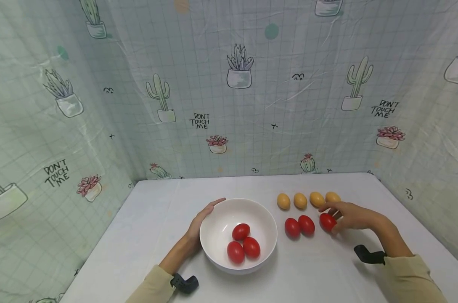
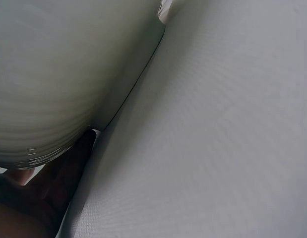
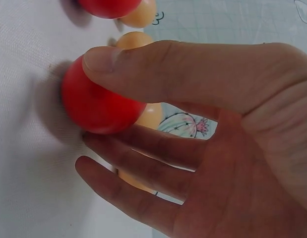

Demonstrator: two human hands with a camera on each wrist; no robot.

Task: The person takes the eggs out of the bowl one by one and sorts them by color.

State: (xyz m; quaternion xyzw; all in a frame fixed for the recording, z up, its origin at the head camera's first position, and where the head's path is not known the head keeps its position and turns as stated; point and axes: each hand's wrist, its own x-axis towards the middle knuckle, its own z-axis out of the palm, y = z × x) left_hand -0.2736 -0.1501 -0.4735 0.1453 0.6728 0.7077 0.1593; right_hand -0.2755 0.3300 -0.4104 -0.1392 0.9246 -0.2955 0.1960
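A red egg (image 1: 327, 222) right of the white bowl (image 1: 221, 219) is pinched by the right hand (image 1: 350, 215), fingers bent. The left hand (image 1: 198, 223), fingers extended, rests against the bowl's left side. Three red eggs (image 1: 251, 248) lie inside it; to its right are two others (image 1: 292, 228) and four yellow eggs (image 1: 300, 201).

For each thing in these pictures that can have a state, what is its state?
White bowl: upright, partly filled.
Three red eggs: inside the bowl.
Two red eggs: side by side on the table.
Another red egg: between the right thumb and fingers.
Four yellow eggs: in a row, on the table.
Left hand: against the bowl's side.
Right hand: around one red egg.
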